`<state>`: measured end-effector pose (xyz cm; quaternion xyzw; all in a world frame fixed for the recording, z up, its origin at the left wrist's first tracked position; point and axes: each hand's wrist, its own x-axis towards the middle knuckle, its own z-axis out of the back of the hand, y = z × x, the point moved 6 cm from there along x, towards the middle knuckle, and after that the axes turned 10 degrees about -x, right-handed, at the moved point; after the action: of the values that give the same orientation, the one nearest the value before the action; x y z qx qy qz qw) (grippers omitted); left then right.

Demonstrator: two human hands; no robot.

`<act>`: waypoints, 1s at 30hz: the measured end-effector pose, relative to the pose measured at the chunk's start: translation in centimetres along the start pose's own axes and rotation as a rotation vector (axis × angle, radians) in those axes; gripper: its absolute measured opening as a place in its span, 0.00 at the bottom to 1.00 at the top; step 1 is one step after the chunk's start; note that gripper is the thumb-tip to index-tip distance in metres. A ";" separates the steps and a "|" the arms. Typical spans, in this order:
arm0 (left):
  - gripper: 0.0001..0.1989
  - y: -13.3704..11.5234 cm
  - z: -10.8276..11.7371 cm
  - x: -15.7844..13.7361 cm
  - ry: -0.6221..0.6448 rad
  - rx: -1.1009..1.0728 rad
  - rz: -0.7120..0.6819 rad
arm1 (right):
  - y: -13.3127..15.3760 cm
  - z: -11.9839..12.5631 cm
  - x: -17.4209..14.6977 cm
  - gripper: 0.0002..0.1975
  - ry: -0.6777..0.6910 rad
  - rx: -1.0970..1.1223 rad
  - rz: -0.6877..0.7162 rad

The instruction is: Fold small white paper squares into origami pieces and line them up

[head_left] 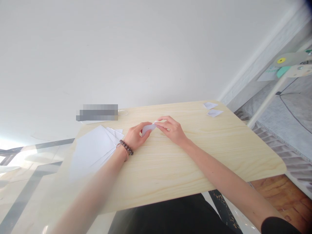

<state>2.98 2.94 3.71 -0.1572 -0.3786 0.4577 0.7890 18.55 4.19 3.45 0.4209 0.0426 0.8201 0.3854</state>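
Observation:
A small piece of folded white paper [147, 129] is held between my two hands above the middle of the wooden table. My left hand [136, 135], with a dark bead bracelet at the wrist, grips the paper's left part between thumb and fingers. The thumb and index finger of my right hand [172, 129] pinch its right tip. Its exact folds are too small to make out. Under and beside my left wrist lies a fanned stack of white paper sheets [90, 146].
Two small folded white paper pieces [214, 112] lie at the far right of the light wooden table [219, 146]. A blurred-out dark object [98, 113] stands at the back left edge. A white wall rises behind; a pole [266, 100] stands at the right.

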 end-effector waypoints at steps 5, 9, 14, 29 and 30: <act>0.12 -0.2 -0.3 -0.1 0.014 -0.005 -0.073 | -0.1 -0.1 -0.1 0.10 0.040 0.004 -0.035; 0.11 -0.3 -0.7 0.0 0.047 0.025 -0.202 | -0.2 -0.3 -0.1 0.09 0.091 0.008 -0.056; 0.10 -0.3 -0.9 0.0 0.041 0.106 -0.271 | -0.3 -0.8 -0.1 0.09 0.158 -0.041 -0.044; 0.11 0.3 -0.5 0.1 -0.016 0.145 -0.101 | -1.0 -0.7 0.0 0.09 0.147 0.118 -0.087; 0.11 0.3 -0.4 0.1 -0.017 0.141 -0.094 | -0.8 -0.8 0.0 0.09 0.148 0.128 -0.071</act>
<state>3.14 3.28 3.29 -0.0795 -0.3589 0.4470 0.8155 18.46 4.94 2.61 0.3811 0.1384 0.8303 0.3823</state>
